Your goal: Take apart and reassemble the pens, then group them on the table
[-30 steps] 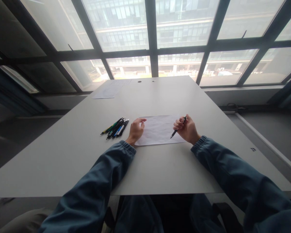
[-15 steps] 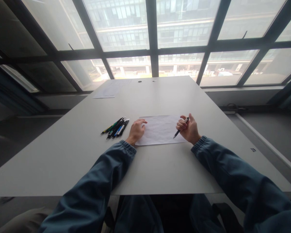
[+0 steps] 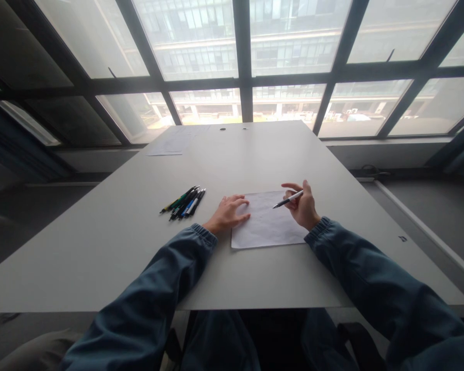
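A white sheet of paper [image 3: 268,226] lies on the grey table [image 3: 139,247] in front of me. My left hand [image 3: 229,214] rests flat on the sheet's left edge, fingers stretched out. My right hand [image 3: 303,206] hovers over the sheet's right side and grips a dark pen [image 3: 288,200], which lies nearly level with its tip pointing left. A bundle of several pens [image 3: 183,202] lies on the table to the left of my left hand, apart from it.
Another sheet of paper [image 3: 176,141] lies at the table's far left corner. Two small round holes [image 3: 234,129] sit near the far edge. Large windows rise behind the table. The table's right edge runs beside a low sill.
The paper has slid toward me and to the right under my left hand, whose fingers flattened out. My right hand has tilted the pen from pointing down to nearly level.
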Demonstrator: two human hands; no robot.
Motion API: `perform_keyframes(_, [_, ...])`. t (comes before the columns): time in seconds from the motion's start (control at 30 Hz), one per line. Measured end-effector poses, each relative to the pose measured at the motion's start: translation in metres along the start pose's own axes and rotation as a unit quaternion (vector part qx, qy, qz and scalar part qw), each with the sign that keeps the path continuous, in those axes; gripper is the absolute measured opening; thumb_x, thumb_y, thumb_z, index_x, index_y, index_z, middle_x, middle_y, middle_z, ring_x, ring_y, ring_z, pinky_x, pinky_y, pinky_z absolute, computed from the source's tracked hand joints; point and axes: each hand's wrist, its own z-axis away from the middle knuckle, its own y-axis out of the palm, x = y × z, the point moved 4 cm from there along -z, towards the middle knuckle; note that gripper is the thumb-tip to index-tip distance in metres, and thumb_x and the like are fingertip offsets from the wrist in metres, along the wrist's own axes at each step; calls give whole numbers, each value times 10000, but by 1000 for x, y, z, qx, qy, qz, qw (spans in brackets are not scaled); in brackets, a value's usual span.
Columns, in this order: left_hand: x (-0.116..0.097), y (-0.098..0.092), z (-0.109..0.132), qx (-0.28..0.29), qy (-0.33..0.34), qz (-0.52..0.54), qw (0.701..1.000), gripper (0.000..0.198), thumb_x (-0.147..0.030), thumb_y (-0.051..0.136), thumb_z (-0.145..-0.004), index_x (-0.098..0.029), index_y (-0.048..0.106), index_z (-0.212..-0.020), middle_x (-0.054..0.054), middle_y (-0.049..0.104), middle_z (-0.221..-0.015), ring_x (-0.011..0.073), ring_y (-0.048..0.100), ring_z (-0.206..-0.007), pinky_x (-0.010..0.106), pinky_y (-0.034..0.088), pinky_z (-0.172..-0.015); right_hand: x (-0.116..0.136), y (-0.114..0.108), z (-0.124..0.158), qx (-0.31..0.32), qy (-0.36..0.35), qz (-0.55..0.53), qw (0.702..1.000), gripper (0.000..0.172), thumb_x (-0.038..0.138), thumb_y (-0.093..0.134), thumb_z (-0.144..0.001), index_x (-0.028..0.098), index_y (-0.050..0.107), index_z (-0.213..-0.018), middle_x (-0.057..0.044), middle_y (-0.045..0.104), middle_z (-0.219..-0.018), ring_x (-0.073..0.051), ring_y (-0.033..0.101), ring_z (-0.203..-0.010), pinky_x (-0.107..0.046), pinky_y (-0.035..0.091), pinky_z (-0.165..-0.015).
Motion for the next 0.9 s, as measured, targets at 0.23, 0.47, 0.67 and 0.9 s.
perform_keyframes(0.23, [-13, 3, 2, 40, 27, -15, 999, 595, -575, 729, -791, -317, 625, -1317, 107, 448, -1541, 385, 330, -1471, 669, 173, -1200, -9, 5, 0, -3, -10, 55, 998, 672, 806, 579, -791, 178, 697, -1000, -92, 732, -801, -226, 736, -727, -334, 581, -634])
perform_keyframes(0.47, [-18, 6, 3, 99, 26, -25, 994, 729, -682, 643, -817, -345, 521, -1452, 104, 364, -1608, 393, 245, -1512, 677, 90, -1207, -22, 6, 0, 3, -39, 147, 988, 376, 469, 868, -706, 187, 642, -812, -10, 679, -628, -127, 630, -521, -224, 482, -478])
perform_keyframes(0.67, [-15, 7, 3, 105, 21, -30, 994, 758, -716, 617, -813, -354, 501, -1469, 94, 325, -1630, 389, 213, -1523, 666, 73, -1210, -26, 7, -1, 23, -10, 93, 995, 323, 509, 723, -825, 198, 667, -893, -3, 664, -658, -126, 620, -534, -209, 426, -432])
perform_keyframes(0.9, [-18, 5, 3, 101, 17, -36, 994, 736, -704, 630, -814, -357, 522, -1454, 65, 274, -1652, 385, 185, -1531, 640, 96, -1224, -25, 10, 2, 34, -46, 243, 968, 308, 432, 790, -766, 168, 690, -889, -27, 693, -674, -131, 632, -586, -220, 474, -510])
